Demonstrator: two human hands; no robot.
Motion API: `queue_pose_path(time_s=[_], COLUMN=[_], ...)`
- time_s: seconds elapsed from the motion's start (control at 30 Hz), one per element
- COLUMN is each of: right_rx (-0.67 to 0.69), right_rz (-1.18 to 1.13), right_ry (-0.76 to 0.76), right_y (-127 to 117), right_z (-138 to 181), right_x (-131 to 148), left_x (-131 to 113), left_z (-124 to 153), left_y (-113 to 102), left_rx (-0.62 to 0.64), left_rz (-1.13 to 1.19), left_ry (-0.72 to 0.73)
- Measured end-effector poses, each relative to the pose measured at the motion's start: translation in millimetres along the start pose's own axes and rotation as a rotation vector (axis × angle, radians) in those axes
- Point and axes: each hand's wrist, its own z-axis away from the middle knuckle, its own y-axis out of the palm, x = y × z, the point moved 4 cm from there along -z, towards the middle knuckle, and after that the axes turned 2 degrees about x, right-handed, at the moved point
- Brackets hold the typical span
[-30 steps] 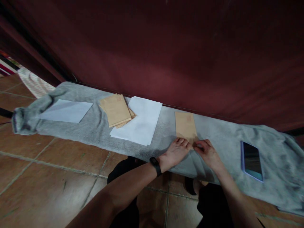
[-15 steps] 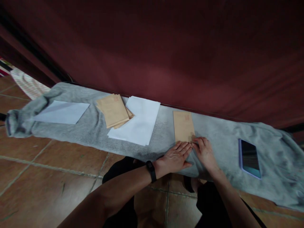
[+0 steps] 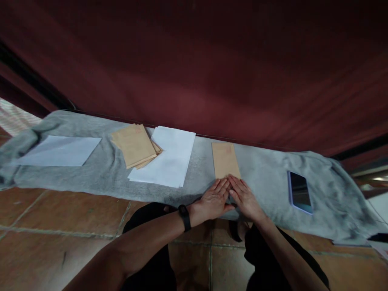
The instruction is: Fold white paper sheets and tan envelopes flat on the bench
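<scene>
A single tan envelope [image 3: 224, 159] lies flat on the grey cloth [image 3: 260, 173], straight ahead of me. Both of my hands rest flat, fingers extended and pressed together side by side, over its near end. My left hand [image 3: 213, 199], with a black band on the wrist, covers the near left corner. My right hand [image 3: 244, 197] covers the near right corner. Neither hand grips anything; the fingertips press down on the paper.
A stack of tan envelopes [image 3: 135, 145] lies left of white sheets [image 3: 167, 161]. Another white sheet [image 3: 57, 150] sits far left. A phone [image 3: 298, 191] lies screen up on the right. A dark red curtain [image 3: 194, 68] hangs behind. Tiled floor [image 3: 60, 226] lies below.
My hands have flattened and come together over the envelope's near end; earlier the fingers were curled and pinching at its edge. The view has shifted a little to the right.
</scene>
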Motion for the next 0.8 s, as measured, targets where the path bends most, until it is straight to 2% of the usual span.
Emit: queue_pose_path(time_s=[0.13,0.3,0.43,0.63,0.8], right_rx=[0.035,0.015,-0.031,-0.083,-0.128], right_rz=[0.173,0.271,0.310,0.363,0.401], right_ry=[0.035,0.082,0.093,0.135,0.161], right_y=[0,-1,1,7,11], right_z=[10,19,20,18,16], right_x=[-5,-7,-5,-5,-5], left_x=[7,11,9,8,8], left_z=[5,9,14,17,15], left_y=[6,10,15,17,10], left_rx=[-0.018,-0.059,-0.121,-0.197,-0.193], left_rz=[0.036,0.059,0.067,0.060,0.070], left_ry=[-0.018,-0.072,-0.174,-0.421,-0.453])
